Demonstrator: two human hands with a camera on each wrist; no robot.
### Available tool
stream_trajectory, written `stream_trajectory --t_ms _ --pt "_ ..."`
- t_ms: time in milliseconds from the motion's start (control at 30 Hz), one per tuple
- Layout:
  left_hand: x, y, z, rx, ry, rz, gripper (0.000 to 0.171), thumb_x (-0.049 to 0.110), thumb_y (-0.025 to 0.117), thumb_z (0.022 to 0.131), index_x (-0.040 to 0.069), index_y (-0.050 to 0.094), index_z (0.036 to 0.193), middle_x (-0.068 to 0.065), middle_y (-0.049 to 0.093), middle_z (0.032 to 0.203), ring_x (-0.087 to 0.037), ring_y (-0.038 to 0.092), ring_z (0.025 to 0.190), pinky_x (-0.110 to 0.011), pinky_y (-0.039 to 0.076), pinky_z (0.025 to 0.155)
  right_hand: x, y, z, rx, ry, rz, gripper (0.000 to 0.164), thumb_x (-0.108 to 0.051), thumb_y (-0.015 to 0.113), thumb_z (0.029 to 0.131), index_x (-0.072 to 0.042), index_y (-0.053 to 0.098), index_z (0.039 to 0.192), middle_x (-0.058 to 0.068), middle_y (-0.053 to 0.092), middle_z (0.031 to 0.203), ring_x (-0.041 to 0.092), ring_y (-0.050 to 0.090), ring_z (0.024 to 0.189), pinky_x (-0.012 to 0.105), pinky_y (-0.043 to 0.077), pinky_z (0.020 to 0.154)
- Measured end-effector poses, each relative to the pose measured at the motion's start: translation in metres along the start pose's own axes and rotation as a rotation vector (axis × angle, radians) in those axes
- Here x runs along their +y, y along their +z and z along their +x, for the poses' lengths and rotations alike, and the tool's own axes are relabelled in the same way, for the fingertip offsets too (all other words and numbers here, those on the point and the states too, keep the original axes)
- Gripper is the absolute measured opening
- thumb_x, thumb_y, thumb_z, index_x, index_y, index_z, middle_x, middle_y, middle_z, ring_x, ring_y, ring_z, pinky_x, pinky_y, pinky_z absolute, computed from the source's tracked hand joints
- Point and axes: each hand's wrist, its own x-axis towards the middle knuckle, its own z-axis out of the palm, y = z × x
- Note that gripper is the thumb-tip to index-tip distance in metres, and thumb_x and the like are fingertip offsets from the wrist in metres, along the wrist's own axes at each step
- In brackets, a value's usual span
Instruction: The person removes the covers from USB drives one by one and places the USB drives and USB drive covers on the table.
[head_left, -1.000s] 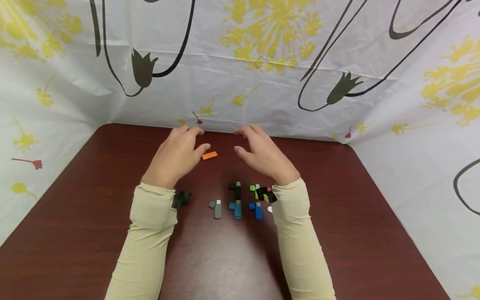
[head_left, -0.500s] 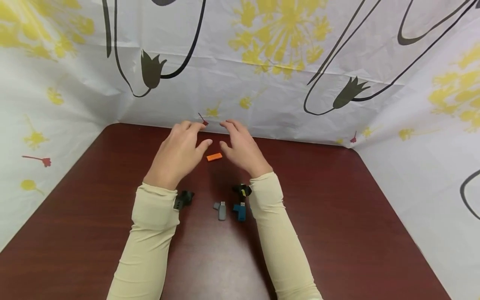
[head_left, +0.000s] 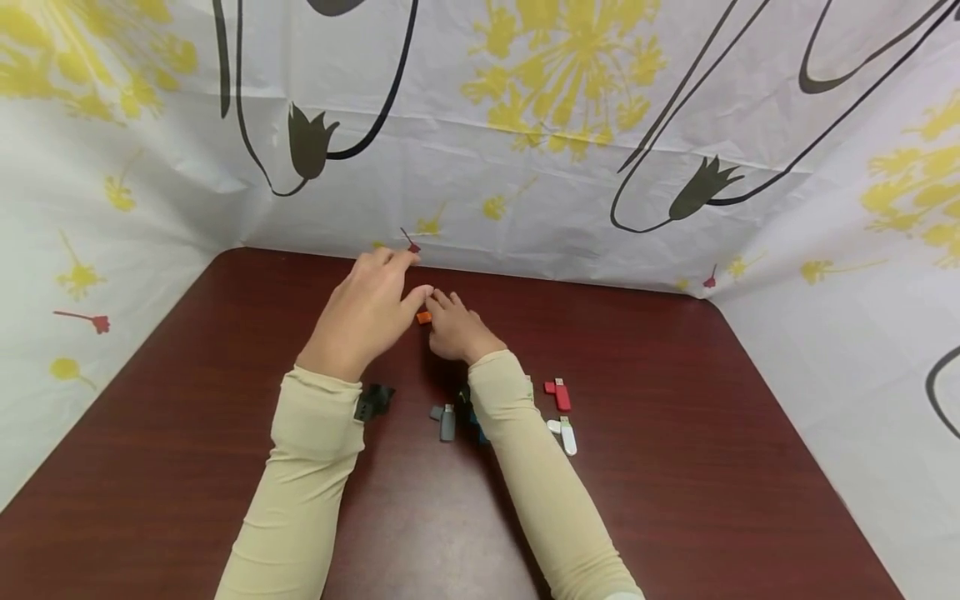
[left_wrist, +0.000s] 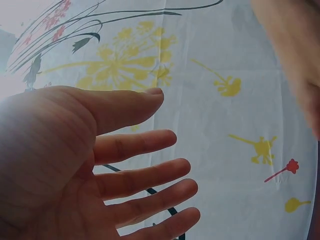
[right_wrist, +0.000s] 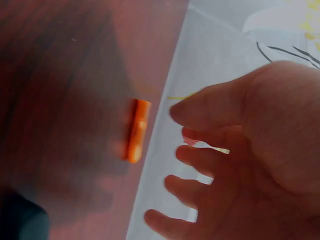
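My right hand reaches over the far middle of the table, fingers spread loosely and holding nothing. A small orange stick, shaped like a capped USB flash drive, lies at its fingertips and is partly covered in the head view. In the right wrist view the whole orange stick shows, apart from the thumb and curved fingers. My left hand hovers just left of it, thumb out toward the right hand, fingers relaxed with nothing in them; the left wrist view shows its bare palm.
Nearer, uncapped flash drives lie with caps beside them: a grey one, a red one and a white one. A blue one is mostly hidden under my right sleeve. A patterned white sheet hangs behind the table.
My right hand has swung left and come down to the orange stick, its sleeve now covering the middle drives and uncovering the red and white ones. The left hand has barely moved.
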Motion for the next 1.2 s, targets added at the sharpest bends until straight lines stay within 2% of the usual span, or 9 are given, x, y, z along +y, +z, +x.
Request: stream_trajectory --t_ms 133,367,533,633,767,867,1000,1200 --pt "0.001 0.001 0.000 -0.012 -0.001 -0.001 0.049 0.027 0.061 0.112 0.003 0.055 0.154 -0.022 0.052 0.157 -0.045 0.046 0.146 -0.061 0.051 0.112 0.001 0.007 0.003 -0.094 0.037 0.022 0.068 -0.008 0.038 0.110 -0.011 0.016 0.174 0.012 0.010 0.183 0.038 0.008 0.169 0.062 0.019 0.134" --pt "0.003 0.003 -0.002 -0.030 -0.012 -0.010 0.049 0.027 0.061 0.112 0.004 0.055 0.155 -0.022 0.052 0.157 -0.044 0.046 0.147 -0.061 0.051 0.112 0.005 0.011 0.002 -0.133 0.035 0.023 0.065 -0.010 0.038 0.111 -0.008 0.019 0.173 0.013 0.016 0.182 0.036 0.012 0.169 0.054 0.019 0.136" --pt "0.003 0.004 -0.001 -0.036 -0.010 -0.009 0.048 0.028 0.061 0.112 0.004 0.056 0.154 -0.021 0.053 0.156 -0.044 0.046 0.146 -0.061 0.051 0.111 0.006 0.007 0.000 -0.104 0.034 0.017 0.063 -0.009 0.042 0.111 -0.007 0.026 0.172 0.015 0.025 0.178 0.034 0.026 0.166 0.049 0.029 0.133" --pt "0.004 0.003 -0.001 -0.042 -0.012 -0.011 0.048 0.028 0.060 0.112 0.005 0.056 0.154 -0.021 0.053 0.156 -0.044 0.046 0.146 -0.061 0.051 0.111 0.007 0.004 -0.002 -0.086 0.024 -0.018 0.060 -0.007 0.045 0.110 -0.008 0.035 0.169 0.017 0.034 0.173 0.035 0.042 0.156 0.048 0.041 0.127" --pt "0.004 0.002 -0.001 -0.043 -0.018 -0.014 0.047 0.029 0.060 0.112 0.006 0.057 0.153 -0.020 0.053 0.157 -0.043 0.046 0.146 -0.061 0.050 0.112 0.006 0.001 -0.005 -0.055 0.001 -0.090 0.049 -0.004 0.054 0.107 -0.008 0.057 0.156 0.018 0.049 0.159 0.035 0.060 0.134 0.046 0.054 0.111" --pt "0.003 0.001 -0.001 -0.043 -0.021 -0.015 0.047 0.030 0.060 0.112 0.006 0.057 0.153 -0.019 0.053 0.157 -0.044 0.046 0.146 -0.061 0.049 0.113 0.006 0.000 -0.008 -0.036 0.009 -0.113 0.040 -0.004 0.061 0.105 -0.011 0.069 0.143 0.015 0.056 0.148 0.031 0.063 0.125 0.050 0.057 0.104" --pt "0.003 0.001 -0.001 -0.050 -0.022 -0.016 0.047 0.029 0.060 0.112 0.006 0.057 0.152 -0.020 0.053 0.157 -0.044 0.045 0.147 -0.061 0.049 0.114 0.005 0.000 -0.009 -0.034 0.026 -0.103 0.026 -0.005 0.066 0.104 -0.012 0.075 0.127 0.012 0.062 0.134 0.029 0.063 0.118 0.053 0.057 0.102" --pt "0.001 0.002 -0.001 -0.051 -0.019 -0.018 0.047 0.029 0.061 0.112 0.005 0.057 0.152 -0.020 0.053 0.157 -0.044 0.045 0.148 -0.061 0.048 0.115 0.006 0.003 -0.009 -0.053 0.041 -0.100 0.010 -0.011 0.068 0.105 -0.011 0.074 0.113 0.009 0.067 0.118 0.026 0.063 0.100 0.047 0.058 0.093"
